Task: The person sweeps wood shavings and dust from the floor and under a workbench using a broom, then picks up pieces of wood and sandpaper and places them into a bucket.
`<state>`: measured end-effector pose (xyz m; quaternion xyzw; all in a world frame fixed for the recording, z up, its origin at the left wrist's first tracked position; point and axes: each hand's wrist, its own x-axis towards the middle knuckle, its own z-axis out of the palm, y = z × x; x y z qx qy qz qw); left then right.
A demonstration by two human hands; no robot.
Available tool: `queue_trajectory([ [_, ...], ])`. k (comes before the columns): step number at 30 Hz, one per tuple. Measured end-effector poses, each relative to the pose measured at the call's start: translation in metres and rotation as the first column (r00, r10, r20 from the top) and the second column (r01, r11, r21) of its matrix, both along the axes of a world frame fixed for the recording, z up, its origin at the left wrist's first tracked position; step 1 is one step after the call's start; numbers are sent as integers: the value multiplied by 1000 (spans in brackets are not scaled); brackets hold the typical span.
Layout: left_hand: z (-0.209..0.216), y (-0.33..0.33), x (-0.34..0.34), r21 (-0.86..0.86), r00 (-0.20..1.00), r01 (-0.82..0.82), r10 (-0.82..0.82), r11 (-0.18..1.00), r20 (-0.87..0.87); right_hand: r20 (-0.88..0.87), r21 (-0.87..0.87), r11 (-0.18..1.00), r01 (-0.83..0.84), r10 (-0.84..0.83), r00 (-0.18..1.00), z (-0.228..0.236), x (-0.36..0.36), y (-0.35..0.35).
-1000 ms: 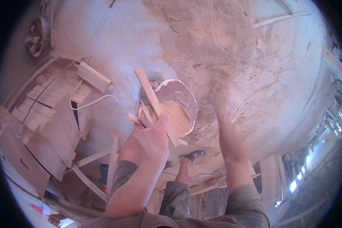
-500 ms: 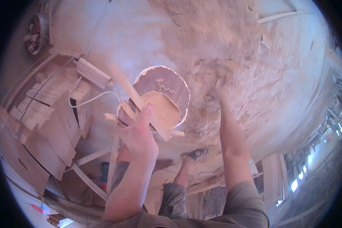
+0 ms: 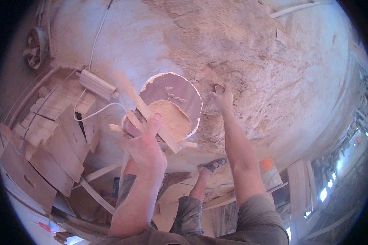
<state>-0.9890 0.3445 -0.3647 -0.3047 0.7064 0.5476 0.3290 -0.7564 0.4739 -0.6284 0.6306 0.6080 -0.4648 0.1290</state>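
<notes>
My left hand (image 3: 145,141) is closed round several wood offcuts (image 3: 139,100), flat pale strips that stick out both ways past the thumb. Behind them is a round brown container (image 3: 190,92) with a ragged pale rim, partly filled with sawdust (image 3: 171,114). Whether the left hand also touches this container is hidden. My right hand (image 3: 225,99) reaches forward to the sawdust heap (image 3: 241,77) on the floor. Its thumb and fingers are bent together at the heap's edge, round something small and brownish that I cannot make out.
At the left lie stacked wood boards (image 3: 49,122) beside a pale ribbed block (image 3: 97,84) with a white cable (image 3: 100,110). A wheel-like part (image 3: 37,47) stands far left. My sandalled foot (image 3: 214,164) is below, near a broom head (image 3: 176,179) and an orange-and-white container (image 3: 270,171).
My right hand has moved a little left and nearer, and its blurred fingers now show bent together. The left hand still grips the wood offcuts in nearly the same place.
</notes>
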Motion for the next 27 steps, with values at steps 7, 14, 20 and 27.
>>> queue_trajectory([
  [7,-3,-2,-3,-65,999,-53,52,997,-10,-323,-25,923,383,-370,871,-18,-11,4],
  [14,-3,-3,-21,5,991,-131,131,991,-35,-245,-208,936,284,-331,911,23,-9,21],
  [20,0,-2,-30,-19,972,-233,233,972,-34,206,787,468,-401,414,887,55,-8,26],
  [27,-8,-4,-43,-74,971,-240,237,968,-39,18,784,554,-282,433,901,55,-8,42],
])
